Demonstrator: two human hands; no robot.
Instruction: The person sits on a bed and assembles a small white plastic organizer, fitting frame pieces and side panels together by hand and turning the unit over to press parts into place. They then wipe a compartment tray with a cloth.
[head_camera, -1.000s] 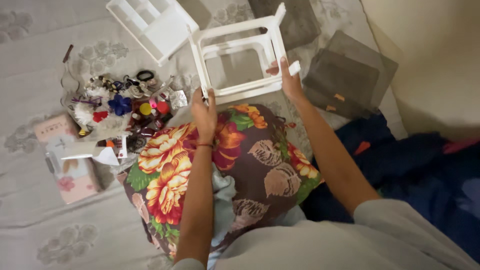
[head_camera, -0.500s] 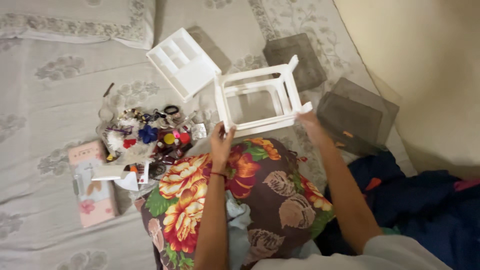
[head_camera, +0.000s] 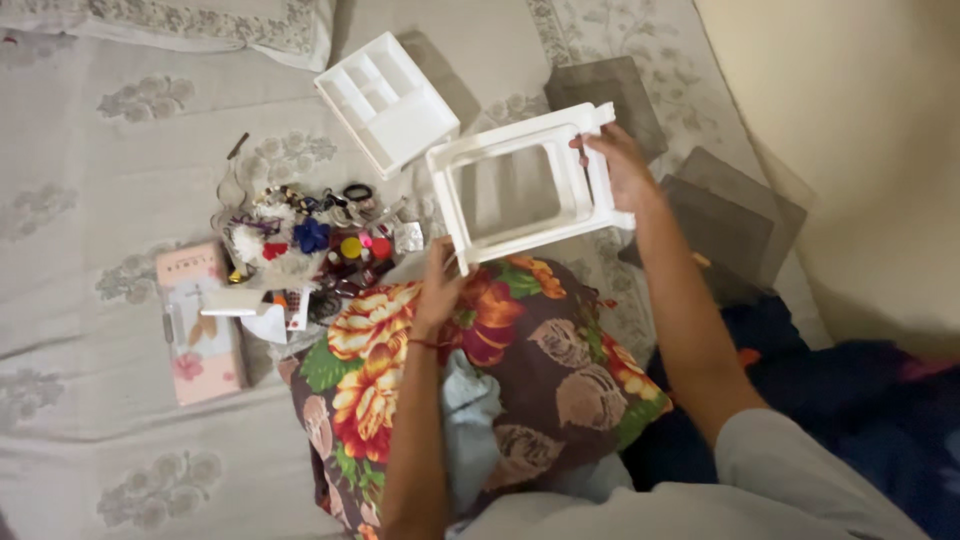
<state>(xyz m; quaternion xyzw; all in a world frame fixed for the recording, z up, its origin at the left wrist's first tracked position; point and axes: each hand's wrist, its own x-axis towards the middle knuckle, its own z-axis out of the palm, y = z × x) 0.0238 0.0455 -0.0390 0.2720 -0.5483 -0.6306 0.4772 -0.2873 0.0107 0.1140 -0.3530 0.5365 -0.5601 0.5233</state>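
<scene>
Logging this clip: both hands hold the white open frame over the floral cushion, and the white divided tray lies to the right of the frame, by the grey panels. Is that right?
Not quite. The head view shows the white divided tray to the left of the white open frame, toward the pile of small items. The rest stands: left hand and right hand hold the frame over the floral cushion.

Patterned bed: trinket pile, divided tray.
</scene>
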